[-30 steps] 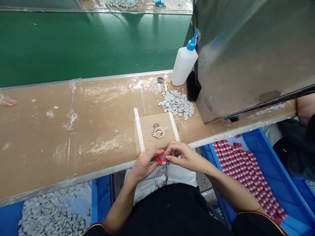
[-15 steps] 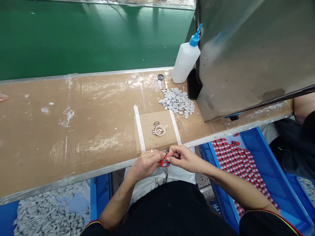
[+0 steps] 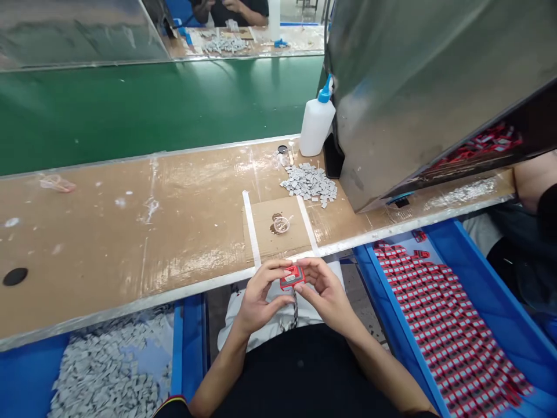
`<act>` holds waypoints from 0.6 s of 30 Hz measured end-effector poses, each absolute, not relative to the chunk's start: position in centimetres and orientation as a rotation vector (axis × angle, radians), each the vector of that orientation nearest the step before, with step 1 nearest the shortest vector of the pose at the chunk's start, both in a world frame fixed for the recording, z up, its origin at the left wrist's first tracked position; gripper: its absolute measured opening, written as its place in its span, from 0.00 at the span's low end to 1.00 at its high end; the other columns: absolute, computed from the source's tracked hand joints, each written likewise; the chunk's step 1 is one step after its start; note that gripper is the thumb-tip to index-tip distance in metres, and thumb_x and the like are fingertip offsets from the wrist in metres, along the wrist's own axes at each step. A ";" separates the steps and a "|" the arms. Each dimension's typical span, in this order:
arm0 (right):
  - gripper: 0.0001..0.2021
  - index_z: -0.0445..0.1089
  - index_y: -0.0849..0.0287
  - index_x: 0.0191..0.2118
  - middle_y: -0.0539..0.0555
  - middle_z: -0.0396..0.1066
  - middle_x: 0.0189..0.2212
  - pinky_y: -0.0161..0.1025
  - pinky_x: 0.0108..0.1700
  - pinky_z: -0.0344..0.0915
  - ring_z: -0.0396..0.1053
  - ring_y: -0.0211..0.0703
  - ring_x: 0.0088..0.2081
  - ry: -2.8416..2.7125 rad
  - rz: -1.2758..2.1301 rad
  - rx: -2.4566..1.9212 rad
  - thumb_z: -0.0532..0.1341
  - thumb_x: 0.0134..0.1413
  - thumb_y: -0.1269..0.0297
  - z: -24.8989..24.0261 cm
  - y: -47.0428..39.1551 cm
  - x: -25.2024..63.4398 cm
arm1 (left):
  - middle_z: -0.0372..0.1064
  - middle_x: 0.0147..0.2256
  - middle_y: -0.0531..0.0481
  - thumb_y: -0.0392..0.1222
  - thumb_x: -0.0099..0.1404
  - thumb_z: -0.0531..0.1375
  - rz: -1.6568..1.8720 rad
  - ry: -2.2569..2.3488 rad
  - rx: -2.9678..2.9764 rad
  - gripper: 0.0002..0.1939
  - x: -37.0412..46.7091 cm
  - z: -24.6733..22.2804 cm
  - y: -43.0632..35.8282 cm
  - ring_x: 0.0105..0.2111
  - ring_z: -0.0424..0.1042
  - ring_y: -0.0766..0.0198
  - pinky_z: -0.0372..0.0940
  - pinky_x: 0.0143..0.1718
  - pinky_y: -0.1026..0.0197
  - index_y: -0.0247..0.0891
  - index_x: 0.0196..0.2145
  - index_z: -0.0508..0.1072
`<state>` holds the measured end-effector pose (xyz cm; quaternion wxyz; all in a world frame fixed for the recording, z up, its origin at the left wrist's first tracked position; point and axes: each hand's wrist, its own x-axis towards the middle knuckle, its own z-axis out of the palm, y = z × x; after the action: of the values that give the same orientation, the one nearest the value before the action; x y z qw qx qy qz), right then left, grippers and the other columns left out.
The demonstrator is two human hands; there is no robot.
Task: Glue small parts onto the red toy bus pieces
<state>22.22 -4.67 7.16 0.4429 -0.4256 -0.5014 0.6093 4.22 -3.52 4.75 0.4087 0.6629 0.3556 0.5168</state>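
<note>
A small red and grey piece (image 3: 292, 278) is held between both hands just off the table's front edge. My right hand (image 3: 324, 290) grips its right side with thumb and fingers. My left hand (image 3: 263, 296) touches its left side with the fingertips, the thumb lower down. Beyond the hands, a small clear cup (image 3: 281, 225) stands on a taped cardboard sheet (image 3: 265, 247). Behind that lies a pile of small grey tiles (image 3: 310, 183).
A white bottle with a blue nozzle (image 3: 317, 126) stands beside a metal panel (image 3: 391, 87). Below the table are a blue tray of red pieces (image 3: 448, 325) at right and many grey tiles (image 3: 104, 371) at left. People's arms show at far right and top.
The view has tilted up and shifted left. The red piece now lies more exposed between the hands; my left fingers and thumb have spread apart, and my right hand has turned its palm inward.
</note>
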 end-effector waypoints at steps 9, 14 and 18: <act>0.17 0.66 0.53 0.57 0.57 0.73 0.44 0.42 0.45 0.75 0.74 0.45 0.41 -1.781 0.889 -1.048 0.64 0.65 0.68 10.9 -6.7 23.1 | 0.78 0.41 0.45 0.32 0.66 0.66 1.317 0.874 1.603 0.05 4.2 8.6 -5.3 0.42 0.78 0.59 0.73 0.46 0.57 0.40 0.38 0.80; 0.13 0.68 0.54 0.54 0.57 0.72 0.42 0.42 0.46 0.74 0.74 0.46 0.45 -1.915 0.822 -0.938 0.59 0.67 0.72 12.2 -7.1 22.9 | 0.77 0.39 0.47 0.31 0.64 0.66 1.377 0.876 1.590 0.05 3.8 8.4 -6.2 0.40 0.78 0.61 0.73 0.44 0.60 0.40 0.34 0.79; 0.13 0.67 0.55 0.55 0.58 0.71 0.44 0.42 0.47 0.73 0.73 0.46 0.46 -1.976 0.875 -0.910 0.58 0.67 0.73 12.4 -6.9 22.2 | 0.76 0.38 0.48 0.33 0.65 0.66 1.353 0.930 1.627 0.05 3.2 8.8 -6.6 0.40 0.78 0.61 0.73 0.44 0.60 0.40 0.31 0.77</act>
<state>22.24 -6.91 12.37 0.3880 -0.3577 -0.7766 0.3441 3.16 -6.59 8.81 0.4032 0.6440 0.3683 0.5358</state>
